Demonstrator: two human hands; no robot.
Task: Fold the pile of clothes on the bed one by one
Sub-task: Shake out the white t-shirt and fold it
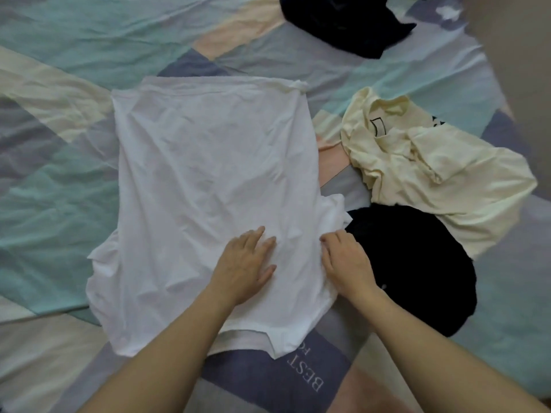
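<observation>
The right hand (pixel 347 263) curls its fingers round the right side edge of the white T-shirt (pixel 208 180), near the sleeve, pinching the cloth there, while the left hand (pixel 246 263) lies flat with straight fingers on the shirt's lower middle, pressing it down. The shirt is spread flat on the patchwork bedsheet (pixel 59 144), collar end nearest the person. It looks thin, light and limp, so it should crease wherever it is bent and slide easily; taking hold at the side seam and sleeve seems best. Just right lie a black garment (pixel 417 269) and a crumpled cream T-shirt (pixel 432 174); a dark garment (pixel 343 22) sits farther off.
</observation>
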